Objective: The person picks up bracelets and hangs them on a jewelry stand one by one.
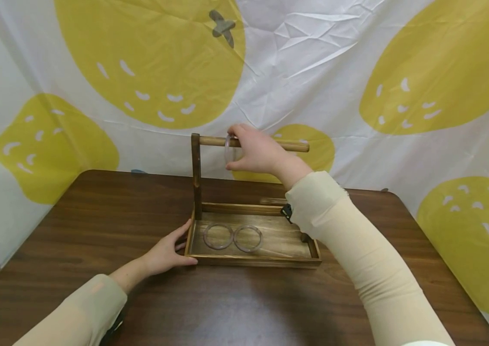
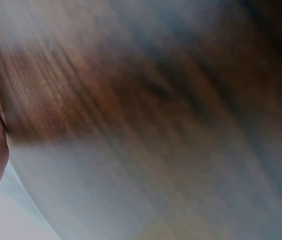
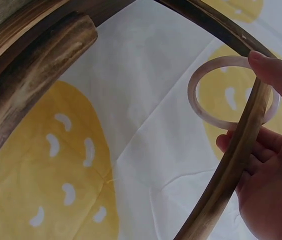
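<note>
In the head view, a wooden stand has a tray base, a tall left post and a long upper rod. My right hand pinches a pale translucent bangle between thumb and fingers. The rod passes through this bangle, as the right wrist view also shows. My left hand grips the tray's left end, thumb at the front corner and fingers along the side. Inside the tray, two more bangles, a left one and a right one, lie flat side by side.
A shorter, lower rod of the stand shows near its right side, partly hidden by my right sleeve. The stand rests on a brown wooden table. A white cloth with yellow fruit shapes hangs behind.
</note>
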### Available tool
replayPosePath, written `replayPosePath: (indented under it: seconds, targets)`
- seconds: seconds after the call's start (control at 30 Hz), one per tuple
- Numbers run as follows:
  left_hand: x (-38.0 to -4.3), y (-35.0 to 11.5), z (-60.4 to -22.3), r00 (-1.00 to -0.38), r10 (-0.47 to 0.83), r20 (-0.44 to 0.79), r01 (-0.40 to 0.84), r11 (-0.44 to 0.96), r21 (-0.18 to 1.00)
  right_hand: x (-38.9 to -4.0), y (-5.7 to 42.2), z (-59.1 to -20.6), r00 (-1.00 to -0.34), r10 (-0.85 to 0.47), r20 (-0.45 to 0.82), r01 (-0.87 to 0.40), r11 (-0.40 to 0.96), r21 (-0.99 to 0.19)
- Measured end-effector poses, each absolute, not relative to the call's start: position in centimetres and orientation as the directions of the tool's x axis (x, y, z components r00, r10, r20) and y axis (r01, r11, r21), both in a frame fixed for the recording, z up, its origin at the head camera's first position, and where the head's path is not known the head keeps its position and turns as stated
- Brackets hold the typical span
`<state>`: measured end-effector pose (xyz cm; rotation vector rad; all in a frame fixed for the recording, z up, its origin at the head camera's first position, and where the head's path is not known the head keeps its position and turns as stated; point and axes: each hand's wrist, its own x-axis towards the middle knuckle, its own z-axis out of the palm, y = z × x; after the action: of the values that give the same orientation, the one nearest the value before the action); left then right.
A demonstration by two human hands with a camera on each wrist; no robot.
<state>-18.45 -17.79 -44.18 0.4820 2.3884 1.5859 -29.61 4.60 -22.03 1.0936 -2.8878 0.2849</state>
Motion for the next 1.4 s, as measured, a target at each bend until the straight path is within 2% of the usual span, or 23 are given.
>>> replayPosePath:
  seconds: [0.5, 0.83, 1.4]
  targets:
    - [-18.5, -17.8, -44.3, -0.922, 0.386, -0.003, 0.15, 0.366, 0.918, -29.6, 5.3, -21.8, -0.784, -0.607, 0.128, -0.618, 0.742, -0.262]
    - [-18.5, -17.8, -44.3, -0.924, 0.381, -0.01, 0.143, 0.37, 0.918, -28.4, 6.7, -21.7, -0.728, -0.638, 0.251, -0.685, 0.687, -0.241]
    - [-18.3, -17.6, -44.0, -0.927, 0.376, -0.008, 0.144, 0.374, 0.916, -25.0, 9.4, -23.7, -0.654, -0.698, 0.291, -0.757, 0.604, -0.252]
